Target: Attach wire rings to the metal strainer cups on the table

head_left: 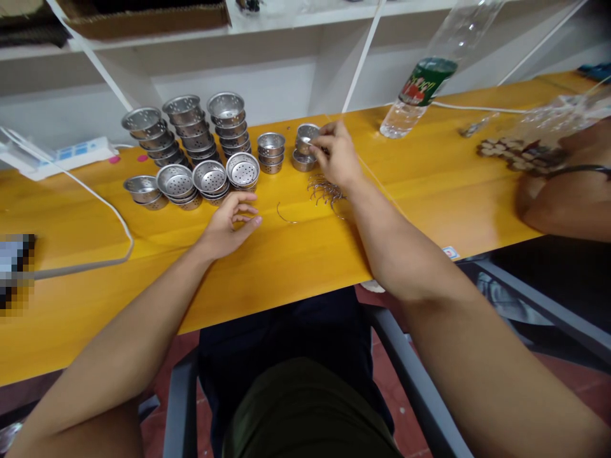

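My right hand (pixel 338 154) pinches the rim of a small perforated metal cup (pixel 304 131), its fingertips closed at the right side. That cup stands on another metal cup (pixel 303 162). Just below this hand lies a heap of thin curved wire pieces (pixel 325 189). My left hand (pixel 232 224) rests on the table, open and empty, with its fingers slightly curled. It is nearest to a stack of perforated cups (pixel 243 170). One single curved wire (pixel 285 216) lies between my hands. A shorter cup stack (pixel 271 152) stands at centre.
Several taller cup stacks (pixel 184 124) stand at the back left. A plastic bottle (pixel 416 95) stands at the back right. A power strip (pixel 79 157) and a white cable (pixel 107 202) lie at left. Another person's arm (pixel 568 191) rests at right, by small brown pieces (pixel 520 154).
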`<act>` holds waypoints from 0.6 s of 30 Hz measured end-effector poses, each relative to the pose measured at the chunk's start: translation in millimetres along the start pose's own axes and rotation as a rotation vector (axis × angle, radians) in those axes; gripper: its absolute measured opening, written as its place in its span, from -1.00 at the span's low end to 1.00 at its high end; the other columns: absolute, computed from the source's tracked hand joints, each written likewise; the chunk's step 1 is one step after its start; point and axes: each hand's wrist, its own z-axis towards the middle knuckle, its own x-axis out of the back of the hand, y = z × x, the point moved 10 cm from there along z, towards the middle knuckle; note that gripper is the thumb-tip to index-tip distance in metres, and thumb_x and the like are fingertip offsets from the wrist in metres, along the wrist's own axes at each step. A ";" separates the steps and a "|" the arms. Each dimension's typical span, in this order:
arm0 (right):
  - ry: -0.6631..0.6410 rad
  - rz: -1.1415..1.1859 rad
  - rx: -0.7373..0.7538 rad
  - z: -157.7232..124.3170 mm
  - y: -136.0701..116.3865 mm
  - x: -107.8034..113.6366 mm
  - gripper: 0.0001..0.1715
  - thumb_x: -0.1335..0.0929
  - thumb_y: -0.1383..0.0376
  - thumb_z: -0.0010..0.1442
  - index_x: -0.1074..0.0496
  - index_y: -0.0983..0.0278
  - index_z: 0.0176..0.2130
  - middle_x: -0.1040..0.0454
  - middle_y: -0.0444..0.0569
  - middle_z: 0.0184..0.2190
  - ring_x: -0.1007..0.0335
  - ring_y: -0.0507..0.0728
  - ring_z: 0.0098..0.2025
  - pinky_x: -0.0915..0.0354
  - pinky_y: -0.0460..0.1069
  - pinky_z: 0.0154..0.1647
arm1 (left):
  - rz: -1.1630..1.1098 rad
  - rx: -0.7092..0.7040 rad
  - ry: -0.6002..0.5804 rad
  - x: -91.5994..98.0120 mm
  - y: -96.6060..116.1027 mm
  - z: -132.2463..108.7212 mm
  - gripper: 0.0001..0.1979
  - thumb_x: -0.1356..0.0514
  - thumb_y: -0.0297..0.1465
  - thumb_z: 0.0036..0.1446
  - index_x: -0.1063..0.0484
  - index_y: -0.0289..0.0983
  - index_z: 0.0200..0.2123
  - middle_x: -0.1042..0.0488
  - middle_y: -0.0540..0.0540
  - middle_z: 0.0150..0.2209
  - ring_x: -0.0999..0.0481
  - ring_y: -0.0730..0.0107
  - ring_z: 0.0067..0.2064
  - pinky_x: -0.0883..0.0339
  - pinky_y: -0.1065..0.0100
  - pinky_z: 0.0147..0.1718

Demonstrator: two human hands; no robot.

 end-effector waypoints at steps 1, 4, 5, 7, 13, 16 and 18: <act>-0.038 -0.018 0.003 -0.7 1.1 -6.6 -0.05 -0.24 -0.62 0.56 -0.80 -0.04 0.09 -0.68 0.17 0.46 -0.46 0.64 0.56 -0.28 0.66 0.77 | 0.000 0.001 0.003 0.4 -0.1 0.0 -0.45 -0.61 -0.19 0.45 -0.60 -0.12 0.39 -0.68 -0.29 0.44 -0.84 0.10 0.30 -0.83 0.10 0.25; -0.098 -0.044 -0.001 -1.7 5.8 -19.7 -0.14 -0.30 -0.56 0.61 -0.76 0.01 0.07 -0.69 0.20 0.44 -0.44 0.60 0.56 -0.27 0.63 0.80 | -0.004 -0.001 0.012 1.0 -0.4 -0.1 -0.46 -0.62 -0.18 0.44 -0.61 -0.11 0.36 -0.69 -0.27 0.42 -0.84 0.09 0.29 -0.84 0.06 0.26; -0.102 -0.046 -0.006 -1.8 7.3 -21.7 -0.16 -0.33 -0.55 0.61 -0.76 0.02 0.06 -0.69 0.20 0.44 -0.44 0.60 0.56 -0.26 0.63 0.81 | -0.007 -0.004 0.015 0.9 -0.5 -0.1 -0.46 -0.62 -0.18 0.44 -0.61 -0.11 0.36 -0.70 -0.27 0.41 -0.84 0.09 0.28 -0.84 0.05 0.26; -0.103 -0.054 -0.019 -2.1 9.6 -24.5 -0.21 -0.37 -0.52 0.60 -0.76 0.02 0.07 -0.70 0.19 0.43 -0.44 0.63 0.57 -0.24 0.66 0.81 | -0.012 -0.008 0.016 0.1 -0.9 -0.4 -0.45 -0.63 -0.17 0.43 -0.61 -0.11 0.36 -0.70 -0.27 0.41 -0.84 0.08 0.29 -0.84 0.05 0.27; -0.069 -0.164 -0.019 -7.4 -3.3 -25.1 -0.36 -0.45 -0.23 0.62 -0.75 0.07 0.36 -0.60 0.29 0.52 -0.44 0.70 0.62 -0.25 0.71 0.82 | -0.024 -0.010 0.014 -0.6 -0.8 -0.5 -0.45 -0.61 -0.15 0.45 -0.61 -0.11 0.38 -0.68 -0.29 0.43 -0.84 0.10 0.29 -0.82 0.09 0.26; -0.056 -0.165 0.041 -13.2 -29.1 -23.8 -0.35 -0.40 -0.16 0.66 -0.68 -0.01 0.51 -0.54 0.28 0.61 -0.39 0.73 0.69 -0.17 0.76 0.86 | -0.020 -0.009 0.013 0.5 -0.5 -0.8 -0.46 -0.60 -0.18 0.46 -0.60 -0.12 0.38 -0.68 -0.29 0.43 -0.84 0.10 0.30 -0.81 0.10 0.26; -0.055 -0.149 0.089 -16.6 -50.5 -23.3 -0.33 -0.35 -0.15 0.70 -0.61 -0.09 0.59 -0.52 0.24 0.66 -0.36 0.73 0.73 -0.13 0.78 0.89 | -0.017 -0.012 0.013 0.8 -0.8 -1.1 -0.47 -0.60 -0.19 0.47 -0.60 -0.12 0.38 -0.68 -0.28 0.41 -0.84 0.11 0.30 -0.81 0.10 0.25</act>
